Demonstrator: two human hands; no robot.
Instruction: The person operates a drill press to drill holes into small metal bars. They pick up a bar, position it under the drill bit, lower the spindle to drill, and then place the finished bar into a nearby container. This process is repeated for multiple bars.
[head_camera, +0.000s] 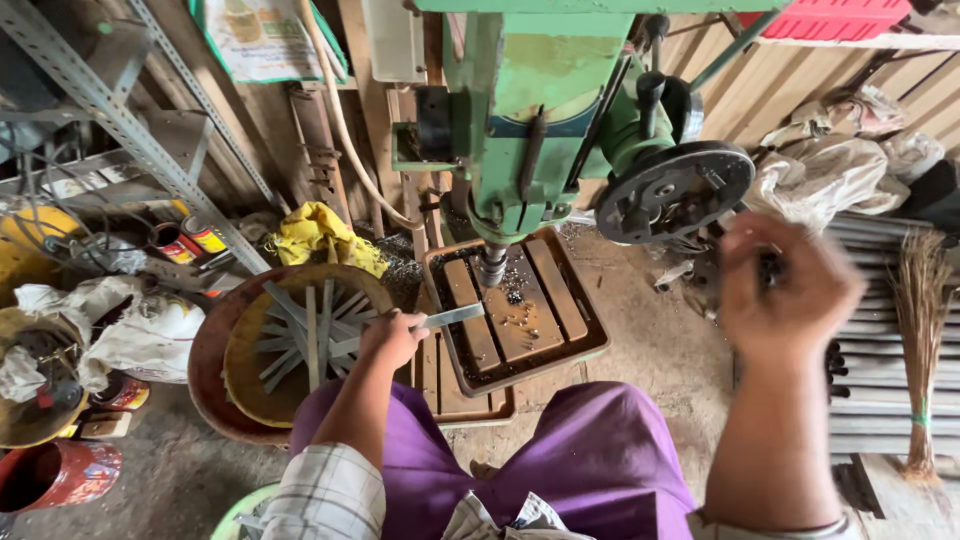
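Holding a flat metal strip (452, 317), the left hand (392, 340) is clamped on its near end, and the far end reaches onto the drill table (515, 315) just below the chuck (491, 266). Green drill press (545, 110) stands over the table, which has raised wooden-looking slats and dark metal chips scattered on it. Right hand (790, 290) is raised and blurred, next to the black feed wheel (672, 190) at the side of the press; fingers look curled round something dark, but cannot tell for sure whether they are clamped on a handle. More flat strips (305, 335) lie piled criss-cross in a round shallow pan (215, 370) on the floor, just left of the left hand. Yellow cloth (320, 235) lies behind the pan. Cans, bags and a metal shelf frame (130, 120) sit at far left. A stack of long metal bars (880, 330) and a straw broom (920, 340) are at right. Purple cloth (600, 450) covers the person's knees at the bottom, with a checked sleeve on the left arm.
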